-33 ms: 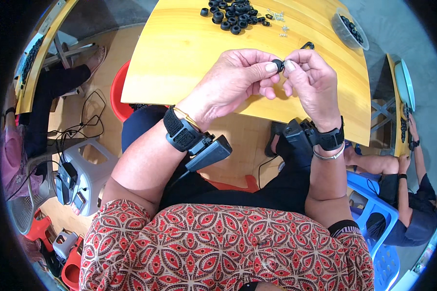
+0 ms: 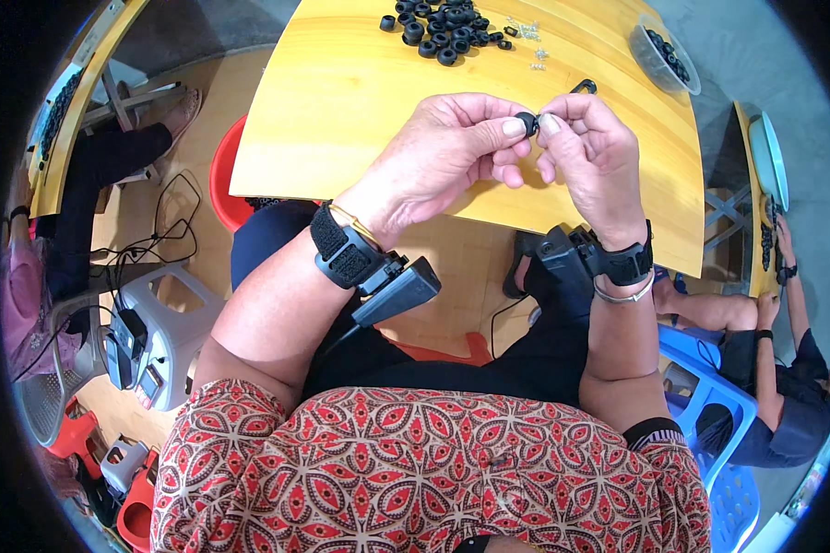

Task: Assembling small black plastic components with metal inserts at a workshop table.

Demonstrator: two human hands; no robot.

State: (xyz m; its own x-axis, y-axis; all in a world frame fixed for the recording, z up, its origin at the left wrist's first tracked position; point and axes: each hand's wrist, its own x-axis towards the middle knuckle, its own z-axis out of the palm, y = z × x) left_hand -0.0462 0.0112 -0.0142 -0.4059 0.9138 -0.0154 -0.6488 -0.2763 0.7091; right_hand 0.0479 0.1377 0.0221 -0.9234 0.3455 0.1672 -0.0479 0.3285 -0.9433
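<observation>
Above the near part of the yellow wooden table (image 2: 341, 120), my two hands meet fingertip to fingertip. My left hand (image 2: 461, 152) pinches a small round black plastic part (image 2: 528, 123) between thumb and forefinger. At the part's right side, the thumb and forefinger of my right hand (image 2: 588, 152) are pressed together; what they grip is too small and hidden to make out. Just beyond that hand lies a black hook-shaped piece (image 2: 584, 87). Farther back is a heap of round black parts (image 2: 444, 32), with tiny shiny pieces (image 2: 528, 30) scattered beside it.
A see-through plastic bowl (image 2: 650, 66) of black parts stands at the table's far right. A red tub (image 2: 223, 175) is beside the left edge. Grey stool (image 2: 180, 304) and cables are on the left, a blue chair (image 2: 710, 369) on the right. People sit at both sides.
</observation>
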